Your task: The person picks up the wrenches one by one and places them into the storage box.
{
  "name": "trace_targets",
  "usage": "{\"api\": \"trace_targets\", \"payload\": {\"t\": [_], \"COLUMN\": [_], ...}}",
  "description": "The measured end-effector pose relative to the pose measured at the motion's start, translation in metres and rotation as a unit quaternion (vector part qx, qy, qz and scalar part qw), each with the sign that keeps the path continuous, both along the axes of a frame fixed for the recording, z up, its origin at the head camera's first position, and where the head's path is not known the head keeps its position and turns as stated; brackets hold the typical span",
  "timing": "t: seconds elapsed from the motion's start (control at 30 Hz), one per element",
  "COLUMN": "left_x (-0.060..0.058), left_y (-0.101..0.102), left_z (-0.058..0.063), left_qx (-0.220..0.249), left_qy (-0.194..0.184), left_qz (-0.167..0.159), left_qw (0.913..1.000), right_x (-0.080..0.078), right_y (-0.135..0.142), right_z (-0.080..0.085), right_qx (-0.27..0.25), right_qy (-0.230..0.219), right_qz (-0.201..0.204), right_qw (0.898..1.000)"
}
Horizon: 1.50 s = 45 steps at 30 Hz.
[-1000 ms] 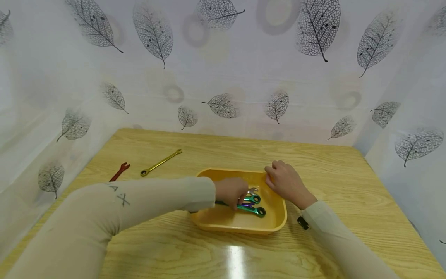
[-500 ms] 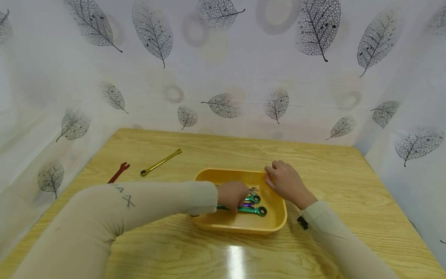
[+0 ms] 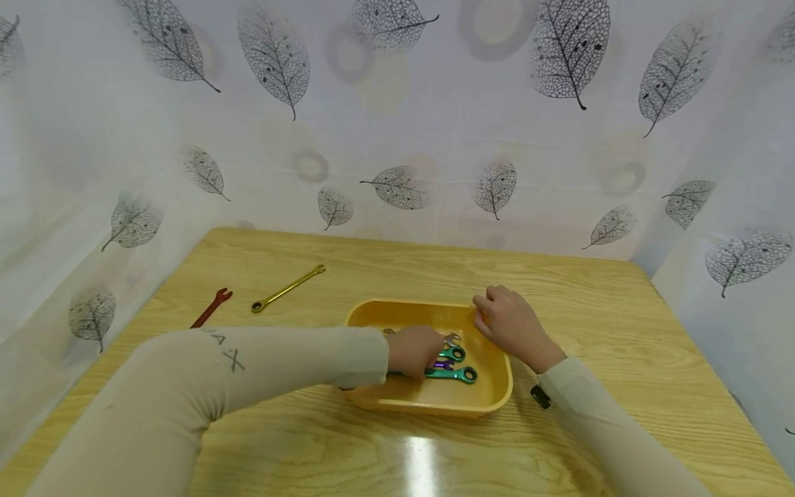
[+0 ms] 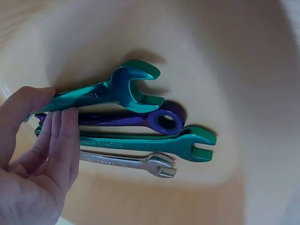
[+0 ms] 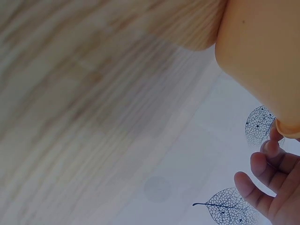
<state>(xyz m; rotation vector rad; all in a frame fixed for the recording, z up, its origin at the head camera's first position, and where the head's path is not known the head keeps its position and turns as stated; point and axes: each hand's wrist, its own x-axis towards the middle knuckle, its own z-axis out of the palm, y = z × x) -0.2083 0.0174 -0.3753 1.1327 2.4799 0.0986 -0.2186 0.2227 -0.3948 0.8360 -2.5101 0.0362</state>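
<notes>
In the head view my left hand (image 3: pixel 415 352) reaches into a yellow plastic basin (image 3: pixel 428 408). The left wrist view shows its thumb and fingers pinching a green ratchet wrench (image 4: pixel 89 96) marked 12, the one nearest me. Side by side with it on the basin floor lie a purple wrench (image 4: pixel 117 120), a second green wrench (image 4: pixel 150 143) and a silver wrench (image 4: pixel 123 162); the hand covers their middles in the head view. At the basin's back right corner my right hand (image 3: pixel 512 328) grips the rim, fingers bent over it.
To the left on the wooden table (image 3: pixel 559 449) lie a yellow wrench (image 3: pixel 288 288) and a red wrench (image 3: pixel 212 308), the latter partly behind the left sleeve. A leaf-patterned white curtain (image 3: pixel 422 117) surrounds the table at the back and sides.
The nearest green wrench has turned slightly and now lies more in line with the others, as my left hand shifts a little. My right hand stays on the rim.
</notes>
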Motion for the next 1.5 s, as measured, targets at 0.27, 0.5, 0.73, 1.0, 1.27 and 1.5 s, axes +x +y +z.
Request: {"api": "trace_targets", "payload": {"t": [0.27,0.5,0.73,1.0,1.27,1.5], "left_x": [-0.002,-0.002,-0.005,-0.006,-0.002,-0.004], "left_y": [0.0,-0.001,-0.002,-0.001,0.001,0.003], "left_z": [-0.005,-0.003,-0.007,0.0,0.013,0.017], "left_qx": [0.0,0.014,0.023,0.028,0.024,0.017], "left_qy": [0.004,0.011,-0.003,-0.031,-0.022,0.017], "left_qz": [-0.001,-0.011,-0.004,0.0,-0.021,-0.022], "left_qw": [1.0,0.9998,0.9997,0.9991,0.9993,0.9995], "right_x": [0.0,-0.001,0.0,-0.001,-0.002,-0.002], "right_y": [0.0,0.0,0.0,0.0,0.001,0.001], "right_z": [-0.001,-0.001,-0.001,-0.001,-0.002,-0.002], "right_qx": [-0.003,-0.003,-0.006,-0.008,-0.003,-0.001], "right_qy": [0.005,0.006,0.011,0.013,0.012,0.014], "right_qz": [0.0,0.0,0.002,0.006,0.004,0.006], "right_qw": [1.0,1.0,1.0,1.0,1.0,1.0]}}
